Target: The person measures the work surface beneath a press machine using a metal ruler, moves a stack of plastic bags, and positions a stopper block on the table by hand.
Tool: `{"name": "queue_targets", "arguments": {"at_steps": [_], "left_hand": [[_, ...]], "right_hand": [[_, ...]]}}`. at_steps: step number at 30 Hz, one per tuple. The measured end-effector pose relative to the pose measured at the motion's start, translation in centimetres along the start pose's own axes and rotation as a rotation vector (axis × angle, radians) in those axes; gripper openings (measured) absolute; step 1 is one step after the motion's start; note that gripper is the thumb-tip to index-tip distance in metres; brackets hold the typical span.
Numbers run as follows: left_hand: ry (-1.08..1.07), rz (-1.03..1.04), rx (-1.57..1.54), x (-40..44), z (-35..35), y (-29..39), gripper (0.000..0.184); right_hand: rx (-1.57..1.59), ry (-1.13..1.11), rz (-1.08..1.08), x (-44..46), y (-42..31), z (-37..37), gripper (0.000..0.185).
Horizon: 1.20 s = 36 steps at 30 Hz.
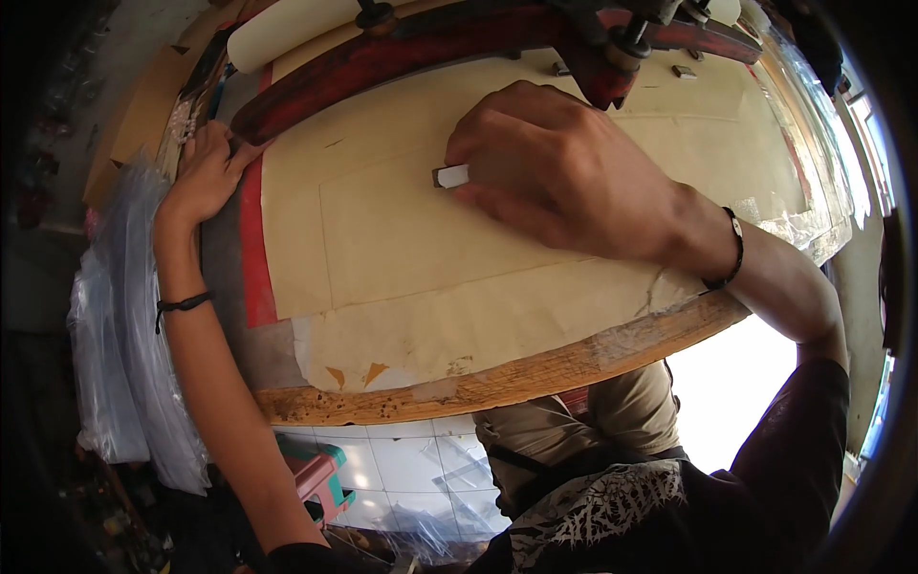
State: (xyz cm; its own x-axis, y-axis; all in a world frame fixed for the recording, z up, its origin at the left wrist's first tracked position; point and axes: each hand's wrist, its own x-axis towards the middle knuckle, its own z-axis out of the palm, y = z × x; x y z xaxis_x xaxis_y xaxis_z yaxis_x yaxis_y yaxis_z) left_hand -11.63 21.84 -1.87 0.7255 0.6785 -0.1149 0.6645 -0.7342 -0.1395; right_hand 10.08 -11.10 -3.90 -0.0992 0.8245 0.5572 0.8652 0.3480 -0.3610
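Note:
My right hand (564,167) is closed around a small block (450,177) with a white face and a dark end, held over the tan sheet (382,249). Most of the block is hidden by my fingers. Thin drawn lines form a large rectangle on the sheet. At the table's left side lies my left hand (206,167), its thumb stretched out beside the end of the worn red bar (382,67) and its fingers extended near the edge. A red strip (254,249) runs along the sheet's left side, just below that thumb.
Dark metal clamp parts (626,48) hang over the far side. Small metal blocks (684,72) sit at the back of the sheet. Clear plastic (129,325) hangs at the left. A wooden edge (516,368) borders the table near me, with a pink-and-green stool (320,483) below.

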Motion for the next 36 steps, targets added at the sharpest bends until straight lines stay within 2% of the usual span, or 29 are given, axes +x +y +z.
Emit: {"name": "queue_targets", "arguments": {"at_steps": [5, 8, 11, 14, 17, 19, 22, 25, 28, 33, 36], "left_hand": [[-0.073, -0.012, 0.076, 0.4, 0.4, -0.5, 0.062], [-0.063, 0.027, 0.021, 0.7, 0.7, -1.3, 0.067], [0.011, -0.045, -0.141, -0.2, 0.2, 0.1, 0.074], [0.209, 0.064, -0.150, 0.8, 2.4, -2.0, 0.070], [0.257, 0.108, -0.181, 0.7, 2.7, -2.2, 0.067], [0.261, 0.120, -0.180, 0.8, 2.7, -2.5, 0.066], [0.255, 0.137, -0.189, 0.8, 2.6, -2.5, 0.065], [0.236, 0.169, -0.238, 0.7, 2.2, -2.0, 0.064], [0.239, 0.174, -0.224, 1.0, 2.6, -2.7, 0.062], [0.239, 0.119, -0.286, 1.0, 2.7, -3.0, 0.056], [0.245, 0.162, -0.297, 1.4, 2.9, -3.3, 0.055]], "right_hand": [[-0.008, -0.008, -0.007, 0.1, 0.0, -0.1, 0.022], [-0.016, -0.014, -0.003, 0.1, -0.1, -0.2, 0.022], [-0.009, -0.015, 0.002, 0.1, -0.1, -0.1, 0.022], [-0.006, 0.007, -0.002, 0.0, -0.1, 0.0, 0.022], [-0.016, 0.030, -0.007, 0.0, -0.1, 0.1, 0.020], [-0.014, 0.052, -0.018, 0.0, 0.0, 0.2, 0.019], [-0.002, -0.002, 0.008, -0.1, 0.1, 0.0, 0.028], [-0.022, 0.015, -0.009, 0.0, -0.1, 0.0, 0.018], [-0.011, -0.026, 0.027, 0.0, -0.3, -0.3, 0.027], [-0.009, -0.008, -0.020, 0.1, -0.2, 0.0, 0.026], [-0.019, -0.011, -0.015, 0.1, -0.3, -0.1, 0.026]]}}
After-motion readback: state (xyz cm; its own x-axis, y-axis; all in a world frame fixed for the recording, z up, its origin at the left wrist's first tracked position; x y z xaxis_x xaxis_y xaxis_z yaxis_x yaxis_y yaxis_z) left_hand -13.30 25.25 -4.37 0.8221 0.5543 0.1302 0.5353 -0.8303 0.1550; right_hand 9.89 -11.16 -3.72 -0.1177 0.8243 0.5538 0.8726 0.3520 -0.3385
